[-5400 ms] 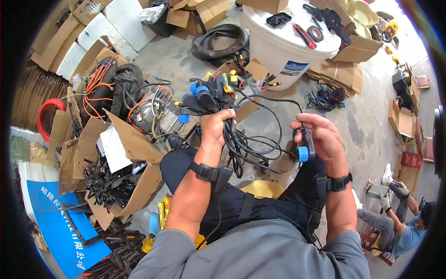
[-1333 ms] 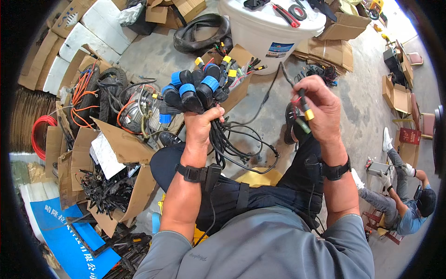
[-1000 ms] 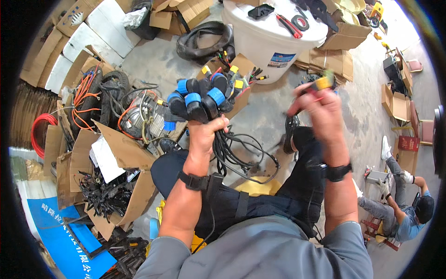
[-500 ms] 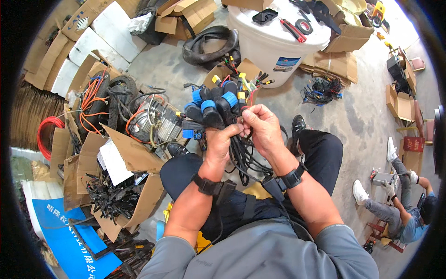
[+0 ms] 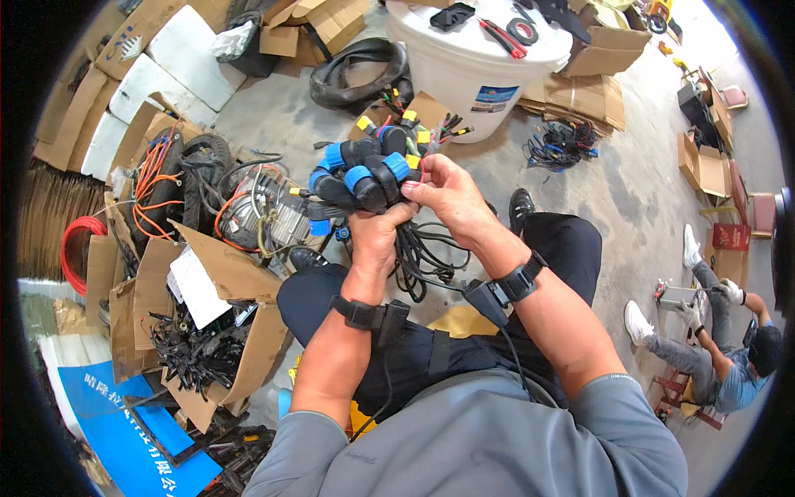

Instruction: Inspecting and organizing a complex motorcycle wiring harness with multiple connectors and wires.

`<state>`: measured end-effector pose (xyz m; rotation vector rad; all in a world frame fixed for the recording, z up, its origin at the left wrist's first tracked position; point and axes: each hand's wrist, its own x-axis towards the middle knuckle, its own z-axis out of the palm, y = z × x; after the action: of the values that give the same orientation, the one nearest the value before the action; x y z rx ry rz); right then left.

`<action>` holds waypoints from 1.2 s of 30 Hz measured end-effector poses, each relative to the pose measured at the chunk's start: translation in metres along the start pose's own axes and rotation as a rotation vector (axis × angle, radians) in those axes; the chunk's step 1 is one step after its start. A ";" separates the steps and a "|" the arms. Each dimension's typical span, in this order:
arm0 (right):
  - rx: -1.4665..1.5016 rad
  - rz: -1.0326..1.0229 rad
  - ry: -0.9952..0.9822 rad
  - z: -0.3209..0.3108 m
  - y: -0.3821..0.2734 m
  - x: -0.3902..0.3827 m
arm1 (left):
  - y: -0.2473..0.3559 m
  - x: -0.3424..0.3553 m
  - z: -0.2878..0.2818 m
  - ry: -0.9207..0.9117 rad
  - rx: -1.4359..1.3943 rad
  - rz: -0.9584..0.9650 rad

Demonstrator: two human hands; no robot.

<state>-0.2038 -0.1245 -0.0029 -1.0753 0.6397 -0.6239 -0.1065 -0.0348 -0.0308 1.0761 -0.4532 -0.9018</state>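
Observation:
Above my knees I hold a bundle of black cable plugs with blue collars [image 5: 356,177]; black cables [image 5: 421,258] hang beneath it. My left hand [image 5: 378,234] is closed around the bundle from below, thumb pointing right. At the right side of the plugs, my right hand [image 5: 454,197] has its thumb and forefinger together on a thin red wire beside a yellow connector [image 5: 413,161]. Its other fingers are partly hidden. More yellow connectors and loose wire ends stick out at the far side. Each wrist wears a black strap.
A white drum [image 5: 464,79] ahead carries red-handled cutters [image 5: 503,39] and black tape [image 5: 522,31]. An open carton of black cables [image 5: 199,352] stands at left, near a metal motor [image 5: 269,211]. Cables [image 5: 559,145] lie on the floor. Another person [image 5: 729,364] sits at far right.
The bundle has tilted and risen slightly in my left hand. My right hand has moved from the cables below up to the plugs' right side. The whole view has shifted a little.

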 end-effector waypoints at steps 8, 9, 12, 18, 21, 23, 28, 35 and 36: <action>-0.399 -0.048 -0.070 -0.006 -0.010 0.000 | 0.001 0.003 -0.001 -0.063 -0.040 0.013; -0.398 -0.047 -0.062 -0.006 -0.010 -0.001 | 0.000 0.003 -0.001 -0.075 -0.031 0.015; -0.428 -0.021 -0.091 -0.007 -0.009 -0.001 | -0.003 0.004 -0.003 -0.080 -0.060 0.019; -0.639 -0.150 -0.280 -0.029 -0.006 -0.004 | 0.006 0.006 -0.011 -0.028 -0.103 0.060; -1.020 -0.180 -0.361 -0.062 0.012 -0.006 | 0.015 0.011 -0.011 -0.078 -0.186 0.039; -1.005 -0.022 -0.388 -0.075 0.026 -0.015 | 0.018 0.012 -0.018 -0.053 -0.187 0.036; -0.940 0.009 -0.432 -0.088 0.041 -0.037 | 0.015 0.022 -0.043 -0.063 -0.246 0.036; -0.877 -0.005 -0.432 -0.086 0.051 -0.075 | 0.028 0.016 -0.042 -0.036 -0.371 -0.009; -0.856 0.122 -0.414 -0.081 0.052 -0.077 | 0.029 0.015 -0.041 -0.022 -0.410 -0.014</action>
<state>-0.3066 -0.0983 -0.0661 -1.8789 0.6060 0.0234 -0.0573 -0.0189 -0.0236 0.6957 -0.2621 -0.9690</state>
